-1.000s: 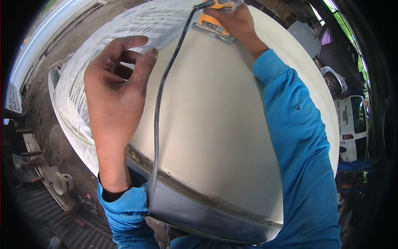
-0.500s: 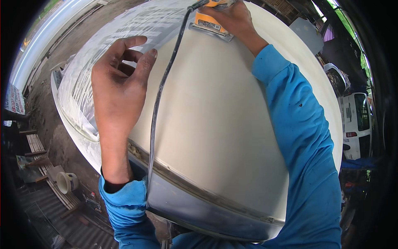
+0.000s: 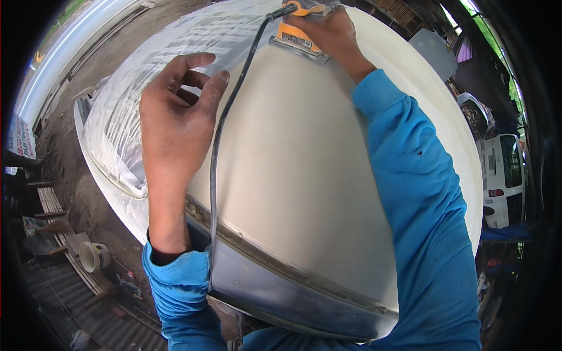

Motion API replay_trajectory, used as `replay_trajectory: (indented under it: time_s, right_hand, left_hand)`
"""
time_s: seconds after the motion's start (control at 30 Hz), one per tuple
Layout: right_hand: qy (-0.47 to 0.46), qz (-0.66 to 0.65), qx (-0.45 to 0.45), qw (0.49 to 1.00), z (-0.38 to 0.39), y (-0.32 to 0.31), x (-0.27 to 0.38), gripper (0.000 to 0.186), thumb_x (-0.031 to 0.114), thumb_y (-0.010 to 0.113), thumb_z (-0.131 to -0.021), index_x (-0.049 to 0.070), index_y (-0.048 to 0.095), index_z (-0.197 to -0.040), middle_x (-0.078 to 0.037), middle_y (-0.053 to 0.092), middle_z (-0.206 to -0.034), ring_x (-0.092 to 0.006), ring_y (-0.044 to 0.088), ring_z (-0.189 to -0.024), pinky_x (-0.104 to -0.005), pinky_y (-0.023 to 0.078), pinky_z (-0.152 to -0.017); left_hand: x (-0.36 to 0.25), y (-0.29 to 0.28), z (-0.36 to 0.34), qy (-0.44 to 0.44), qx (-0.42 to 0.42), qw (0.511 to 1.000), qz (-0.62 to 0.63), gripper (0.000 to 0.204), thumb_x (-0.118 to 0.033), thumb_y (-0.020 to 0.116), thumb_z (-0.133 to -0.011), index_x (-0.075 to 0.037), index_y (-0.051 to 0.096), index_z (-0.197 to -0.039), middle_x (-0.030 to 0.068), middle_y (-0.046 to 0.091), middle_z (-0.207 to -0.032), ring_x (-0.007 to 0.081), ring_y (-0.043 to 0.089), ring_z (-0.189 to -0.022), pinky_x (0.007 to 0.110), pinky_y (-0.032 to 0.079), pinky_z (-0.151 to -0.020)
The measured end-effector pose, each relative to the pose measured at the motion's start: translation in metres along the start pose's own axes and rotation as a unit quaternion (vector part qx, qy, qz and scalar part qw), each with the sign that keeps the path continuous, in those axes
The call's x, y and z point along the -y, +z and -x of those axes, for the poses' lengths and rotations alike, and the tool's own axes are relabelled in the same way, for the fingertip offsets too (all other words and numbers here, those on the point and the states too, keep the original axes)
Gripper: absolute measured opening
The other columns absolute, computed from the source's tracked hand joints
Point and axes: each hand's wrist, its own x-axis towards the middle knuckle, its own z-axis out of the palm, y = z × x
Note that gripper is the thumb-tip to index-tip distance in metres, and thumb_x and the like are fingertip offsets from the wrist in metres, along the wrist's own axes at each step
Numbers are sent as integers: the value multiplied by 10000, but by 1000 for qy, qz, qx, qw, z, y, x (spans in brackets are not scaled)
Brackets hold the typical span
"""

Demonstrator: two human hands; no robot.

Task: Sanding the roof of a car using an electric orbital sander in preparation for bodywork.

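My right hand (image 3: 335, 36) is wrapped round an orange electric sander (image 3: 294, 36), whose pad lies against the far part of a cream-coloured vehicle panel (image 3: 293, 140). From the sander a black power cord (image 3: 233, 99) runs down the panel past my left hand and over the near edge. My left hand (image 3: 178, 120) hovers above the panel, left of the cord, fingers curled but apart and holding nothing. Beyond it, the windshield (image 3: 126, 126) is under a whitish, streaked, dusty covering.
A dark glossy strip (image 3: 293, 301) borders the panel's near edge. On the ground at left are a white bucket (image 3: 93, 256), bamboo slats (image 3: 54, 205) and corrugated sheeting (image 3: 99, 319). A white van (image 3: 502, 181) stands at the far right.
My right hand and the sander have shifted slightly nearer in the picture. My left hand has drifted a little to the right, still uncurled enough to show gaps between its fingers.
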Motion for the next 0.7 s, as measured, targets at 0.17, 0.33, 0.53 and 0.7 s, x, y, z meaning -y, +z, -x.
replay_trajectory:
  time_s: [0.17, 0.33, 0.53, 0.7]
  right_hand:
    - [-59, 88, -15, 994, 5, 3, -13, 568, 178, 867, -774, 46, 589, -1251, -76, 682, -1175, -183, 642, -1099, -312, 510, -975]
    - [64, -190, -9, 980, -32, -12, -49, 541, 136, 842, -808, 46, 562, -1262, -48, 671, -1169, -175, 639, -1084, -313, 513, -988]
    - [113, 164, -31, 979, -32, -82, -94, 547, 324, 828, -808, 36, 640, -1233, -86, 711, -1130, -198, 673, -1046, -314, 524, -947]
    - [138, 169, -51, 975, -10, -139, -109, 622, 442, 829, -798, 24, 668, -1229, -94, 723, -1113, -196, 685, -1019, -302, 525, -912]
  left_hand:
    - [-1, 2, 3, -19, 2, 1000, -7, 249, -79, 738, -884, 15, 701, -1111, 29, 643, -758, 45, 504, -588, 225, 387, -517]
    - [1, 3, 5, -11, 10, 1000, -6, 259, -89, 737, -883, 3, 700, -1123, 45, 649, -757, 49, 506, -559, 226, 401, -516]
    - [1, 4, 7, -17, 20, 999, -18, 286, -110, 749, -862, -1, 701, -1122, 71, 663, -772, 92, 528, -542, 265, 425, -522]
    - [-6, 3, 8, -33, 38, 999, -18, 289, -125, 753, -852, -11, 706, -1113, 82, 663, -772, 114, 540, -542, 277, 434, -529]
